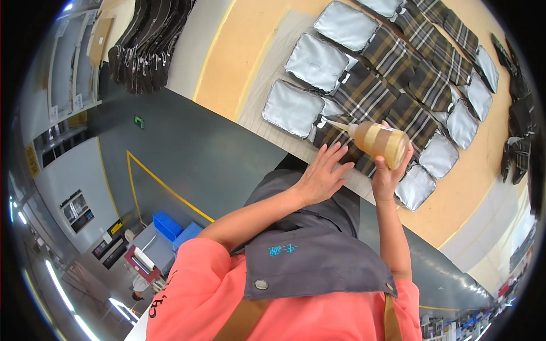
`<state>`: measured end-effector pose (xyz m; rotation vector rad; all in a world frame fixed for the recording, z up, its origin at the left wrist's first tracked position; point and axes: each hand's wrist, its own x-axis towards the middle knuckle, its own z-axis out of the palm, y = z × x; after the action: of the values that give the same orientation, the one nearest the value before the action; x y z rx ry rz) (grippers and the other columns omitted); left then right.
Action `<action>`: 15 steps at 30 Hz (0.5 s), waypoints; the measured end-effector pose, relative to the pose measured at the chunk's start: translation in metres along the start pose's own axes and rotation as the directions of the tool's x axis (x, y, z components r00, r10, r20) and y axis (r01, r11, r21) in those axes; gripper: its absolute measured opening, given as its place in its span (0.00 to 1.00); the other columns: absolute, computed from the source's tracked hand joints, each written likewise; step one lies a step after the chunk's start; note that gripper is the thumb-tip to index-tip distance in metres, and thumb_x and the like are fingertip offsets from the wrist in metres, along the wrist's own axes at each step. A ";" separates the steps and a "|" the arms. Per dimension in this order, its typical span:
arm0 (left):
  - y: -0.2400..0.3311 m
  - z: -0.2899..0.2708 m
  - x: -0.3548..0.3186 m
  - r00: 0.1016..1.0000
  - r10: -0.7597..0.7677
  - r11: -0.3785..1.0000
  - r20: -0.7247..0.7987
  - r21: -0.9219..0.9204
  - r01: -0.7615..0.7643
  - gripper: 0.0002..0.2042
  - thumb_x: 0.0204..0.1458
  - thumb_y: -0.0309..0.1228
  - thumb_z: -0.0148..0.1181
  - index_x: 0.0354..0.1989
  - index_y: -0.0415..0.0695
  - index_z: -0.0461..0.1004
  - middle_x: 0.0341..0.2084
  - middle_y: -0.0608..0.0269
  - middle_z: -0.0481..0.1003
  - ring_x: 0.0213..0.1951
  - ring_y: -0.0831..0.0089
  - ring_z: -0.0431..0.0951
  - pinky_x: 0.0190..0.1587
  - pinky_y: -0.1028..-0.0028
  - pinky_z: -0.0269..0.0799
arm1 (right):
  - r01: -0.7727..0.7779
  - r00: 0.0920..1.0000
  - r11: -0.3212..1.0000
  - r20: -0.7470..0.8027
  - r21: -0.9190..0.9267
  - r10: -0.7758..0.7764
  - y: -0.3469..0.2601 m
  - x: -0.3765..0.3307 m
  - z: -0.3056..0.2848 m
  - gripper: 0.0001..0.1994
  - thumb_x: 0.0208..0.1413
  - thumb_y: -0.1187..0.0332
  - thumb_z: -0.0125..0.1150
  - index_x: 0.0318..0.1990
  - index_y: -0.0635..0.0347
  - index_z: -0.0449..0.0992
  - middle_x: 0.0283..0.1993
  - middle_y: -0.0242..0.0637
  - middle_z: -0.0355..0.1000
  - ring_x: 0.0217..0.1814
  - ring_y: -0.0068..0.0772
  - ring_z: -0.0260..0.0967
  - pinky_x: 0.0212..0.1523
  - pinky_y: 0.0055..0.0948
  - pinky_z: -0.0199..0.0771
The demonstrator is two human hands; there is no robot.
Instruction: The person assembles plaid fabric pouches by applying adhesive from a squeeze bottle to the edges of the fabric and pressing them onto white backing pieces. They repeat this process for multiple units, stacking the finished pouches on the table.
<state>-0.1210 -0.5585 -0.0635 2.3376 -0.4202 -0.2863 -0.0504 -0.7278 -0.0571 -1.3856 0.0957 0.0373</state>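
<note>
My right hand [391, 172] is wrapped round a squeeze bottle [380, 143] of amber liquid, tilted so its pointed nozzle reaches left. The nozzle tip is close to a small white tab at the corner of a silver padded panel [293, 108]; I cannot tell if they touch. My left hand [324, 173] lies flat with fingers spread at the near edge of the plaid fabric pieces [364, 91]. These brown and black plaid pieces lie in rows, with silver panels at both ends.
The pieces lie on a tan worktable [227, 62] with yellow lines. A stack of dark curved pieces [149, 45] hangs at the table's far left edge. More dark pieces [517, 119] lie far right. Blue bins [168, 226] stand lower left, and a person [139, 284] is beyond.
</note>
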 end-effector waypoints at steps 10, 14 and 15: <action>0.000 -0.006 -0.015 1.000 0.028 0.998 0.008 -0.063 -0.027 0.19 0.47 0.30 0.64 0.49 0.46 0.72 0.58 0.54 0.63 0.65 0.53 0.57 0.66 0.49 0.50 | -0.053 0.996 0.998 0.075 -0.015 0.054 0.011 -0.005 0.007 0.41 0.48 0.55 0.71 0.61 0.59 0.48 0.63 0.58 0.58 0.65 0.47 0.58 0.64 0.42 0.59; 0.003 -0.010 -0.014 0.999 0.039 0.998 0.015 -0.047 -0.038 0.18 0.47 0.30 0.64 0.48 0.46 0.73 0.57 0.54 0.65 0.64 0.55 0.58 0.66 0.50 0.50 | -0.026 0.995 1.000 0.101 -0.012 0.027 0.011 -0.009 0.010 0.44 0.45 0.55 0.73 0.61 0.59 0.48 0.63 0.58 0.58 0.66 0.48 0.58 0.64 0.43 0.59; 0.003 -0.011 -0.014 0.999 0.038 0.998 0.018 -0.044 -0.037 0.17 0.47 0.30 0.64 0.47 0.46 0.73 0.57 0.54 0.65 0.64 0.55 0.58 0.66 0.51 0.50 | -0.001 0.995 0.999 0.103 -0.035 0.005 0.011 -0.008 0.010 0.44 0.45 0.54 0.73 0.61 0.59 0.48 0.63 0.58 0.58 0.66 0.48 0.58 0.64 0.43 0.59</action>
<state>-0.1310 -0.5487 -0.0524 2.2836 -0.4623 -0.2968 -0.0588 -0.7159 -0.0657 -1.4163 0.0109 0.1131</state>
